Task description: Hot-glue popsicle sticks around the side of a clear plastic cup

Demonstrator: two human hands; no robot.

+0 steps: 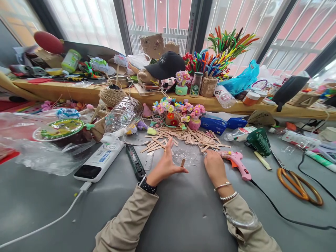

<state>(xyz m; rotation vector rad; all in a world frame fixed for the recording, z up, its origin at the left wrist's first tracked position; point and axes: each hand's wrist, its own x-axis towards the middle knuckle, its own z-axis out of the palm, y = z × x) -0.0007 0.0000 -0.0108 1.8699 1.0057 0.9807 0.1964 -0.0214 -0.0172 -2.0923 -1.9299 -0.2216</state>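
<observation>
My left hand (166, 164) is open over the grey table, its fingers raised and its thumb stretched out to the right. A short piece of wooden craft stick (183, 162) stands upright just behind that thumb; I cannot tell whether they touch. Between my two hands lies a round clear plastic piece (185, 156). My right hand (214, 167) is closed, fingertips pinched at the near edge of a pile of craft sticks (183, 137); what it grips is hidden. Just right of it lies a pink hot glue gun (239, 163).
Left are a green utility knife (135, 161), a clear ruler (149, 160) and a white power bank (99, 161) with its cable. Orange-handled scissors (294, 183) and the glue gun's black cord lie right. Behind the sticks stand craft flowers (181, 110) and a crowded wooden ledge (147, 95).
</observation>
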